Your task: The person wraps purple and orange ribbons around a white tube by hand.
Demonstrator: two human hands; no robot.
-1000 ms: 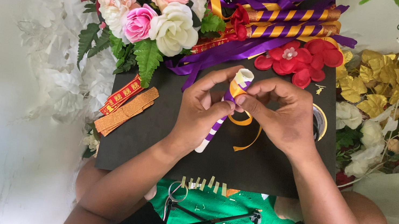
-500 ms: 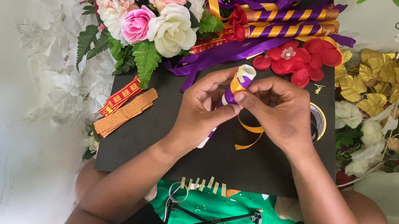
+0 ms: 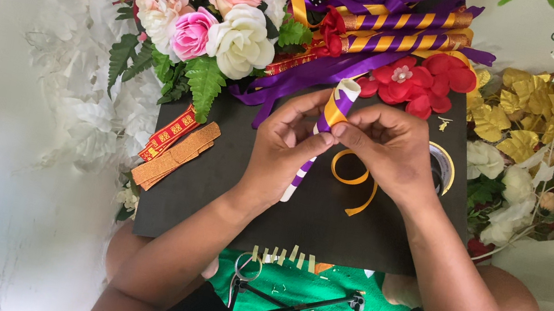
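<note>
Centre frame, above the black board (image 3: 225, 192): left hand (image 3: 281, 152) and right hand (image 3: 391, 153) both pinch the striped paper roll (image 3: 328, 123). Advisable: keep gold ribbon (image 3: 352, 184) taut, overlaps even, fingertips close to the wrap.

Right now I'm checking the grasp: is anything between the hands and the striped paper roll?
Nothing visible. The left hand and right hand both pinch the purple, white and gold roll directly, above the black board; the gold ribbon curl lies beneath.
</note>
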